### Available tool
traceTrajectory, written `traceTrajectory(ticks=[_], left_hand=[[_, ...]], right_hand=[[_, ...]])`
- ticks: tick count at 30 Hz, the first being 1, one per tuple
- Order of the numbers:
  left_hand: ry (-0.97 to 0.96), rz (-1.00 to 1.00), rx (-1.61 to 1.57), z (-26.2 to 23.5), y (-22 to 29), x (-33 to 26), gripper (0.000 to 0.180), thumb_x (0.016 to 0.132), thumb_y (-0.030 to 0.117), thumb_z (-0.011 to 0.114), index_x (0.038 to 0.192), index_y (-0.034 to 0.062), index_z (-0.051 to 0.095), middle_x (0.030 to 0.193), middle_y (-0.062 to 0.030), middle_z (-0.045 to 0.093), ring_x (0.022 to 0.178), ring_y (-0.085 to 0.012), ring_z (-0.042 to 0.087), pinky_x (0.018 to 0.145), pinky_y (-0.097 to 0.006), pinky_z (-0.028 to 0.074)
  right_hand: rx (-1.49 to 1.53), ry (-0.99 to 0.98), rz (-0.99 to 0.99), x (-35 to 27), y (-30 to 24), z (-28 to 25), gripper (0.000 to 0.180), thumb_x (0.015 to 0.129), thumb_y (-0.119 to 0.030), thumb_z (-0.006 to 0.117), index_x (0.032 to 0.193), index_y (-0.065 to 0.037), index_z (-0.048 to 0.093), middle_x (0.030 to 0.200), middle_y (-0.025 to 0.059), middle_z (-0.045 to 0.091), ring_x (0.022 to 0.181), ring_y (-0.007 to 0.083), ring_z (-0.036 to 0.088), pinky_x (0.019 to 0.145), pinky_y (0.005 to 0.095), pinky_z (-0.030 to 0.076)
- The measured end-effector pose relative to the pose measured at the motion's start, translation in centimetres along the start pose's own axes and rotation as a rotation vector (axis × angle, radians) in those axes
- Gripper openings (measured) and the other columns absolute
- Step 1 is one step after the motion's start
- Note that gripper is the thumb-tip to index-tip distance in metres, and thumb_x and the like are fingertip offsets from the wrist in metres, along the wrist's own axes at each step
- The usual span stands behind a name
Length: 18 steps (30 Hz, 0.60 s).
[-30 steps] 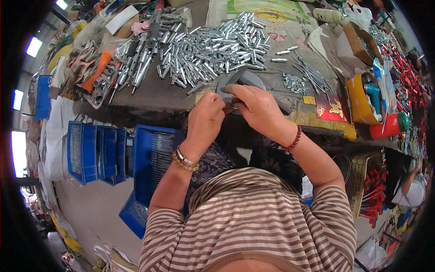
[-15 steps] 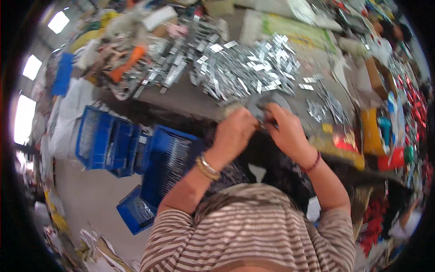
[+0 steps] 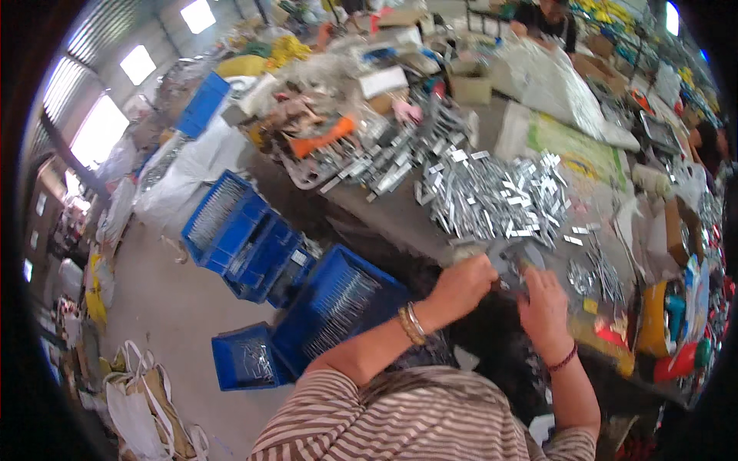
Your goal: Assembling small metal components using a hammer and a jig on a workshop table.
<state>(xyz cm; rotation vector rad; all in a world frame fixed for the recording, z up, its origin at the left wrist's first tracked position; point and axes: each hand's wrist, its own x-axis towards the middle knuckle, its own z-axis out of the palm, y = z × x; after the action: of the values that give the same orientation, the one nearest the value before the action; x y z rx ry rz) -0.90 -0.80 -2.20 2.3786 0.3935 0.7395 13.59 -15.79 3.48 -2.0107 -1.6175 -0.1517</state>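
At the table's near edge my left hand (image 3: pixel 467 284), with bracelets on its wrist, has its fingers pinched together. My right hand (image 3: pixel 544 306) is close beside it, fingers bent and drawn together. A grey, rounded flat piece (image 3: pixel 524 255) lies just past the fingertips. Whatever the fingers grip is too small and blurred to name. Beyond them spreads a heap of small shiny metal strips (image 3: pixel 496 196). To its right lie a few thin metal rods (image 3: pixel 606 269) and a small pile of metal bits (image 3: pixel 582 278).
At my left stand a large blue bin (image 3: pixel 338 307) of metal parts, a smaller blue bin (image 3: pixel 238 357) and several stacked blue bins (image 3: pixel 254 238). An orange piece (image 3: pixel 323 138) lies on the cluttered table. A yellow container (image 3: pixel 652 316) stands right. Another person (image 3: pixel 550 23) is at the far side.
The view has swung to the left and up, so table and hands appear lower and farther right. Both hands stay close together at the table edge by the grey piece.
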Motion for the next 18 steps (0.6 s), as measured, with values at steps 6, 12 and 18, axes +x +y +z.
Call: traceTrajectory(ticks=[6, 12, 18], left_hand=[[0.006, 0.038, 0.018, -2.5, 0.2, 1.1, 0.006, 0.088, 0.012, 0.074, 0.092, 0.0074, 0.071, 0.096, -0.0091, 0.061, 0.09, -0.0292, 0.065, 0.078, -0.039, 0.055], [-0.022, -0.039, -0.068, -1.8, 0.3, 1.1, 0.009, 0.088, 0.008, 0.075, 0.096, 0.0037, 0.074, 0.094, -0.0087, 0.064, 0.085, -0.0294, 0.065, 0.076, -0.038, 0.052], [-0.025, -0.047, -0.095, -1.5, 1.1, 0.7, 0.01, 0.087, 0.005, 0.075, 0.096, 0.0012, 0.073, 0.093, -0.0105, 0.063, 0.084, -0.0296, 0.065, 0.075, -0.037, 0.052]], right_hand=[[-0.146, -0.054, 0.166, -0.6, 3.7, -0.5, 0.035, 0.084, -0.01, 0.074, 0.118, -0.005, 0.067, 0.104, 0.0158, 0.065, 0.098, 0.0384, 0.064, 0.083, 0.0488, 0.053], [0.187, 0.113, 0.239, -2.4, 2.1, -2.3, 0.03, 0.089, -0.006, 0.07, 0.119, -0.002, 0.065, 0.107, 0.0168, 0.062, 0.091, 0.0401, 0.065, 0.077, 0.0468, 0.053], [0.184, 0.108, 0.181, -5.3, 0.4, -4.1, 0.024, 0.09, -0.004, 0.069, 0.113, -0.004, 0.067, 0.108, 0.0141, 0.062, 0.082, 0.0375, 0.067, 0.068, 0.0438, 0.053]])
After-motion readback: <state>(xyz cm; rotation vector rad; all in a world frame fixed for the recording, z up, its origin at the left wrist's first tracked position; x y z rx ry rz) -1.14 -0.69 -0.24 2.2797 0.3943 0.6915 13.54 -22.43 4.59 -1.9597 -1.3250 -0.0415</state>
